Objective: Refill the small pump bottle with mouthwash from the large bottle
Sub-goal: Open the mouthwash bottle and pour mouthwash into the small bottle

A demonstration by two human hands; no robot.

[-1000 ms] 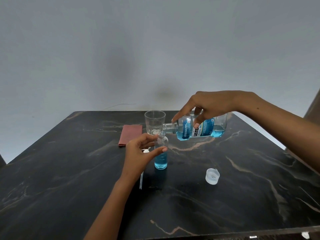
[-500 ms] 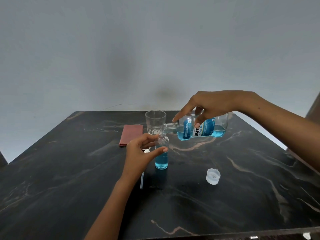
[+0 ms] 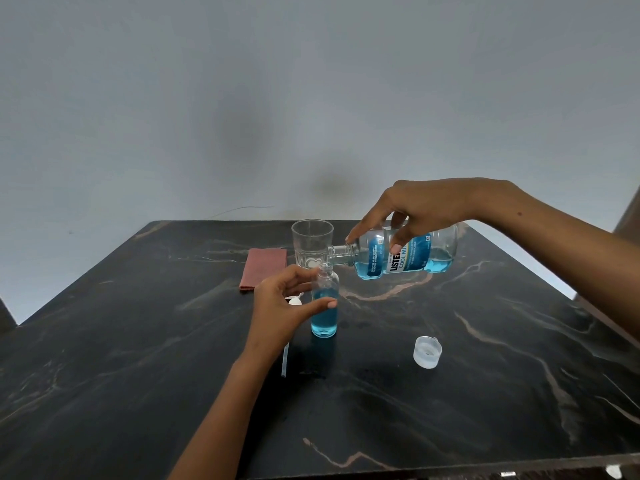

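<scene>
Two bare forearms enter the frame, no sleeves, watch or rings visible on the left hand point(image 3: 277, 308) or right hand point(image 3: 429, 209); fingernails appear short and unpainted.

The right hand point(image 3: 429, 209) grips the large bottle point(image 3: 398, 254) from above, tipped nearly flat, its open neck just over the mouth of the small bottle point(image 3: 324, 306); the small bottle stands upright on the dark marbled table point(image 3: 138, 358), blue liquid filling a good half of it (the upper part is clear); the left hand point(image 3: 280, 306) holds it, thumb across the front; behind stands a clear glass point(image 3: 311, 245), a reddish cloth point(image 3: 264, 268) beside it; a translucent cap point(image 3: 427, 351) lies well to the right.
</scene>
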